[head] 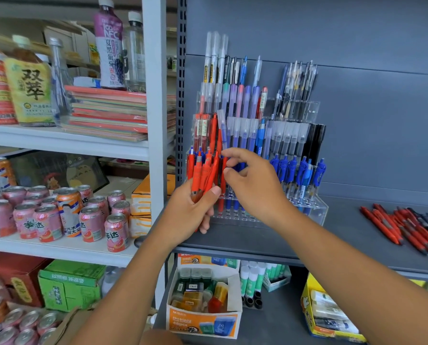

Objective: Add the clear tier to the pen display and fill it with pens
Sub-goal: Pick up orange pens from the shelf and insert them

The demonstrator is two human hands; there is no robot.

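Grey shelf [345,232] carries the display [312,108], clear tier [317,210] at its front. Left hand [190,212] grips red pens [203,170]; right hand [255,185] reaches their tops, pinch unclear. Pens seem light, stiff and slick, best pinched mid-barrel.

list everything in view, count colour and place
pen display: one, clear, tiered, grey shelf
red pen bunch: several, red, in left hand
blue pens: several, blue, front tier
loose pens: many, red and dark, grey shelf right
soda cans: many, mostly pink, left shelf
drink bottles: several, mixed, upper left shelf
paper stack: one, multicoloured, upper left shelf
open box: one, white-orange, lower shelf
glue sticks: several, white-green, lower shelf
left hand: grips red pen bunch
right hand: pinches single red pen at front tier
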